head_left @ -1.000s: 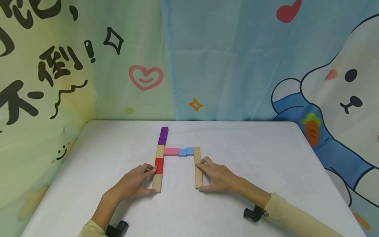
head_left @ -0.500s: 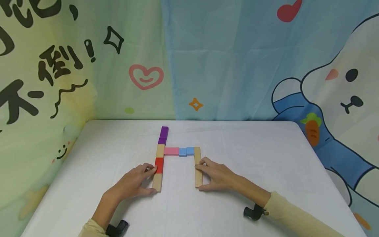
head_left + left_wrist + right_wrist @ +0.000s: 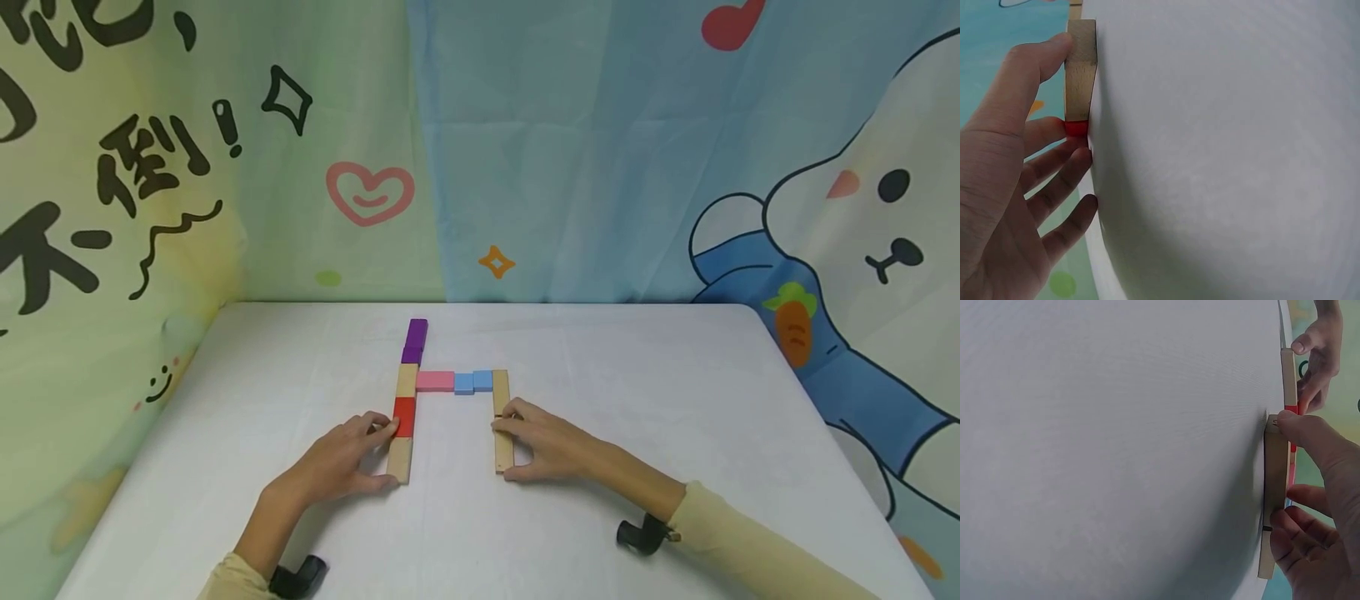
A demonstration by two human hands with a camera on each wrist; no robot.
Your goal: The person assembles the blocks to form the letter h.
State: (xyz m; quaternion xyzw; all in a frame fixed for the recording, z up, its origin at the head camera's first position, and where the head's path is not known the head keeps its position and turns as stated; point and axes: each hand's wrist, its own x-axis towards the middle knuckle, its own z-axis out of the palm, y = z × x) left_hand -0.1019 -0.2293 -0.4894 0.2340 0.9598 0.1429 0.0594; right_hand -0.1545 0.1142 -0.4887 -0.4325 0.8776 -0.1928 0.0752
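Note:
My left hand [image 3: 345, 458] lies along the left column of blocks. Its thumb touches the near plain wooden block [image 3: 400, 461], and a forefinger touches the red block [image 3: 404, 415]. Beyond these the column continues with another plain block [image 3: 407, 380] and two purple blocks [image 3: 415, 340]. My right hand [image 3: 551, 442] holds the near wooden block [image 3: 1276, 465] of the right column, thumb at its near end and fingers by its far end. A further wooden block [image 3: 500, 390] stands past it, a narrow dark gap between them in the right wrist view.
A pink block [image 3: 435, 381] and two light blue blocks [image 3: 474, 382] form a crossbar between the columns, one blue block slightly offset. All lie on a white-covered table [image 3: 637, 375]. A printed curtain [image 3: 562, 167] hangs behind its far edge.
The right hand's fingertips have shifted slightly at the seam between the two right-hand wooden blocks. The left hand and the blocks stay essentially in place; the head view has tilted a little.

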